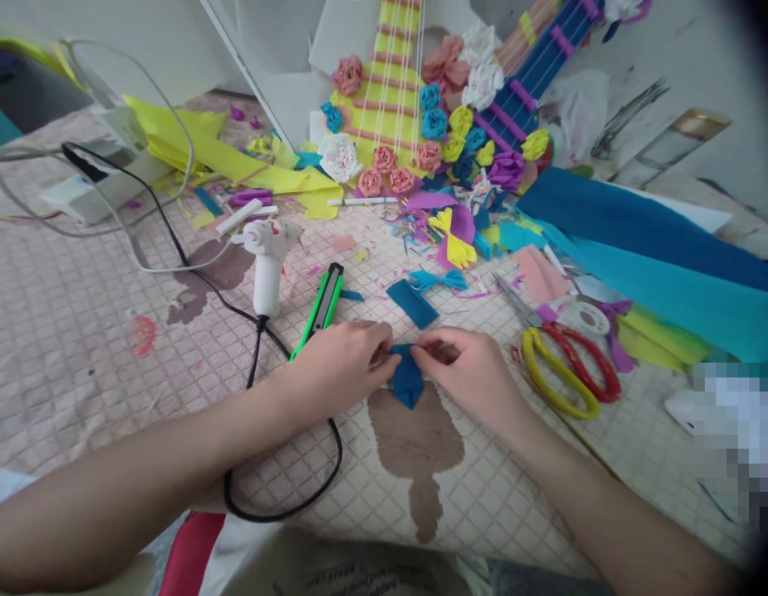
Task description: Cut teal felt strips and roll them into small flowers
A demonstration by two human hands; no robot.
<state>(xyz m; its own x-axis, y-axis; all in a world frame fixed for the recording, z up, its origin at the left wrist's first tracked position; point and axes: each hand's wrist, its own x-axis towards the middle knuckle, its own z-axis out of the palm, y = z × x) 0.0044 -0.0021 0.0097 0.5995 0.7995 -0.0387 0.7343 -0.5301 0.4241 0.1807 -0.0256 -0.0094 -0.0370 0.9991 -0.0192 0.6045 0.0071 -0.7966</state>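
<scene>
Between my two hands is a small piece of dark blue crepe paper (407,382), its lower end folded to a point. My left hand (352,358) pinches its upper left side, and my right hand (459,364) pinches the upper right. Just beyond them lies a flat dark blue paper strip (412,303), with a gathered light blue paper piece (439,280) behind it. A green utility knife (322,308) rests close to my left hand. To the right of my right hand are scissors (561,368) with yellow and red handles.
A white glue gun (267,265) stands at left, its black cord (285,517) looping toward the table's front edge. Paper-flower-covered toy guitars (390,99) lean at the back. Blue crepe sheets (657,248) lie right; a power strip (89,186) sits far left. Paper scraps litter the cloth.
</scene>
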